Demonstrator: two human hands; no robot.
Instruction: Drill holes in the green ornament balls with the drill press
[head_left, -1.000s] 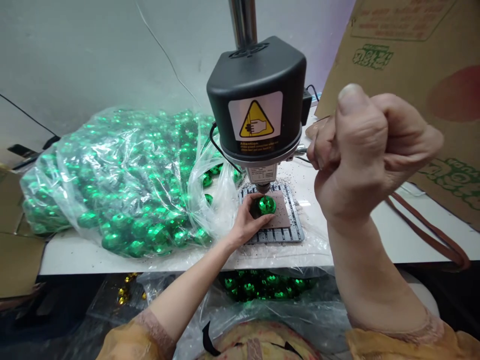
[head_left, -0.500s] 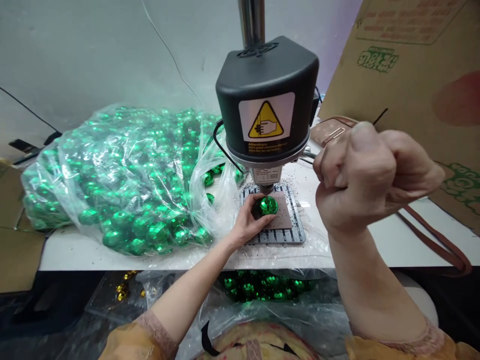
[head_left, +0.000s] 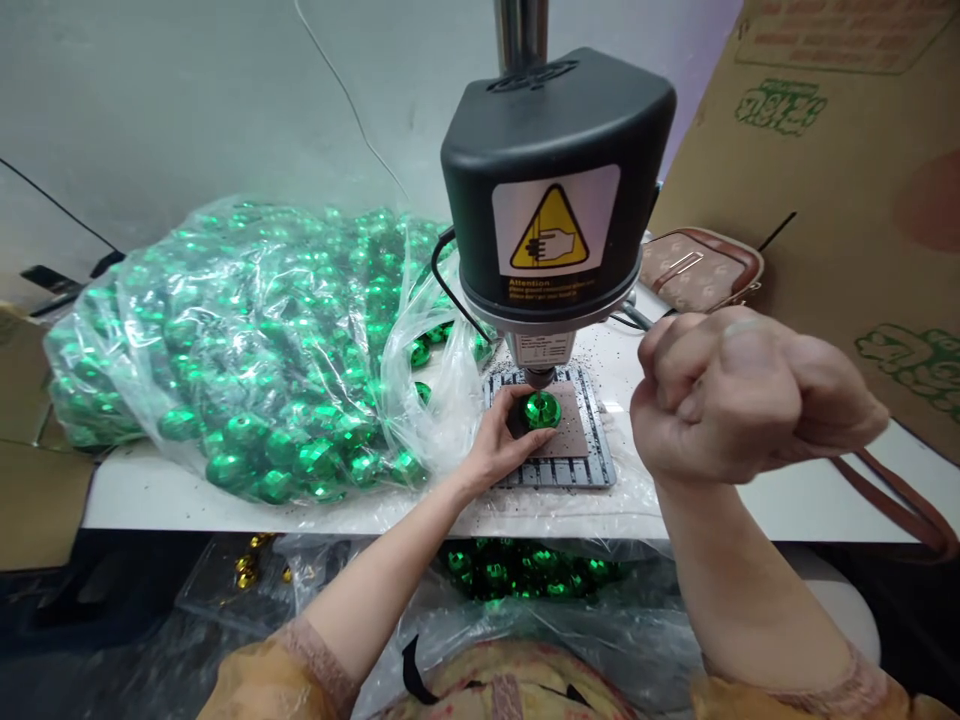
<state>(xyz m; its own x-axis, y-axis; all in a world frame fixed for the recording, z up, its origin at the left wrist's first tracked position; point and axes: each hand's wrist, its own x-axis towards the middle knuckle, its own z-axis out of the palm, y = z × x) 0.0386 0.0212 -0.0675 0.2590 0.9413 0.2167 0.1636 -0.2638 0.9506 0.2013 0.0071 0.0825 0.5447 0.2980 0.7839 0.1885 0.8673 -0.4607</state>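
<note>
A shiny green faceted ball point(head_left: 541, 409) rests on a brown square pad point(head_left: 576, 425) under the chuck point(head_left: 540, 378) of a black bench drill press point(head_left: 555, 130). My left hand point(head_left: 504, 437) holds it from the left, thumb in front and fingers curled behind. Whether the drill bit touches the ball is hard to make out. To the right of the machine, my right hand point(head_left: 731, 395) is closed in a fist round the end of the metal feed lever point(head_left: 636, 316). Its fingers hide the end of the lever.
A large clear plastic bag point(head_left: 247, 350) of green balls fills the table's left side. Another heap of green balls point(head_left: 525, 570) lies below the table edge. A handbag point(head_left: 701, 268) and a cardboard box point(head_left: 840, 190) stand at right. Dark shavings litter the slotted base point(head_left: 600, 470).
My right hand has come down with the lever, uncovering more of the handbag. My left hand keeps the ball in place on the pad. The camera view has shifted slightly.
</note>
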